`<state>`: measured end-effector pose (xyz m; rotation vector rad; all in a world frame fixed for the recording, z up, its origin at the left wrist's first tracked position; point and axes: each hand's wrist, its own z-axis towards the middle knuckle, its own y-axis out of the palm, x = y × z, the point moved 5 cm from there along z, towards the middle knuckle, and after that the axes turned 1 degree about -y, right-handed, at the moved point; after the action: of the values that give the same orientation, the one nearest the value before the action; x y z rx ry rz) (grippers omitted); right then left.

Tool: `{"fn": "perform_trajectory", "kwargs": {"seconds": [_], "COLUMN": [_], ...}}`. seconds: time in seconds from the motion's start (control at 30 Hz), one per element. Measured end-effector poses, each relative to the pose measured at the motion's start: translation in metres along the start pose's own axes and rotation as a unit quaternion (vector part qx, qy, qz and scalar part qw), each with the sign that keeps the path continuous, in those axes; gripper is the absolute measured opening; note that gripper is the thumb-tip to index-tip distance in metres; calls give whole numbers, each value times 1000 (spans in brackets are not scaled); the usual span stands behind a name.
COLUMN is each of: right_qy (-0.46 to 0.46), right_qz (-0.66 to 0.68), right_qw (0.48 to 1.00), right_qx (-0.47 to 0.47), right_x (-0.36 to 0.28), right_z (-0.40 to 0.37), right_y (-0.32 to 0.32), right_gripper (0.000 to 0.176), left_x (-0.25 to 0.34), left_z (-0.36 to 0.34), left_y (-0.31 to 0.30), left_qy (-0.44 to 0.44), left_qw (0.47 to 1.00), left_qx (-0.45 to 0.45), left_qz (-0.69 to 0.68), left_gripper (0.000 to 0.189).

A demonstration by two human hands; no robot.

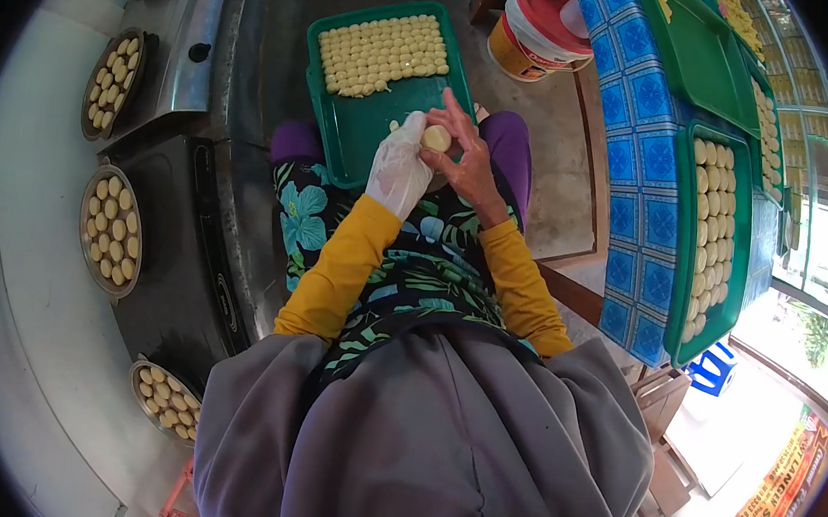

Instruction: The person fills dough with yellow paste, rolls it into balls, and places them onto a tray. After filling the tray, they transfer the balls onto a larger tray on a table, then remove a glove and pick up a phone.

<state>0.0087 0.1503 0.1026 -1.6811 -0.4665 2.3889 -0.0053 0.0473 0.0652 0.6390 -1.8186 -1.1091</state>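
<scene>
My left hand [401, 167], in a thin whitish glove, is closed around pale dough above the near part of a green tray. My bare right hand [470, 166] meets it from the right, its thumb and fingers around a round pale dough piece [436, 139] between the two hands. A smaller bit of dough shows beside the gloved fingers. The green tray [356, 128] rests on my lap, and its far part holds rows of small dough balls [382, 52].
Round pans [111, 230] of dough rounds line the dark stove surface at left. On the right, a blue-patterned table [640, 169] bears green trays [679, 309] with dough rounds. A red-lidded bucket [520, 48] stands on the floor beyond my knees.
</scene>
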Motion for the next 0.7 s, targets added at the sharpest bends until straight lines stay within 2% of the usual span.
{"fn": "perform_trajectory", "kwargs": {"seconds": [0.07, 0.13, 0.27, 0.3, 0.37, 0.4, 0.47, 0.53, 0.6, 0.67, 0.7], "right_qy": [21, -68, -36, -22, -9, 21, 48, -70, -61, -51, -50], "right_qz": [15, -60, -55, -19, 17, 36, 55, -97, -102, -111, -89], "right_qw": [1000, 995, 997, 999, 999, 999, 997, 988, 986, 982, 984], "right_qx": [-5, 31, 45, 41, 38, 25, 9, 95, 119, 145, 147], "right_x": [0, -14, -3, -1, -1, 0, 0, -14, -11, -7, -8], "right_z": [4, 6, 2, 3, 5, 5, 8, 8, -3, -11, -12], "right_y": [-2, -8, -12, -12, -13, -13, -11, -15, -3, 4, 7], "right_gripper": [86, 85, 86, 86, 86, 87, 87, 84, 81, 78, 74], "left_x": [-2, -5, 2, 1, -6, -2, 1, 3, 3, 2, -2], "left_z": [-4, -3, -5, -4, 2, 1, -4, -2, -1, 3, 4], "left_y": [1, -7, 20, 13, -1, 0, -8, -11, -17, -15, -21], "left_qy": [2, -13, -11, -12, -81, -81, -106, -94, -83, -49, -50], "left_qw": [996, 997, 998, 997, 977, 977, 989, 985, 978, 975, 975], "left_qx": [72, 52, 20, 24, 20, 19, 96, 129, 162, 106, 106], "left_qz": [-48, -47, -66, -67, -195, -195, -33, -67, -98, -189, -191], "left_gripper": [28, 26, 24, 24, 25, 25, 23, 23, 24, 24, 24]}}
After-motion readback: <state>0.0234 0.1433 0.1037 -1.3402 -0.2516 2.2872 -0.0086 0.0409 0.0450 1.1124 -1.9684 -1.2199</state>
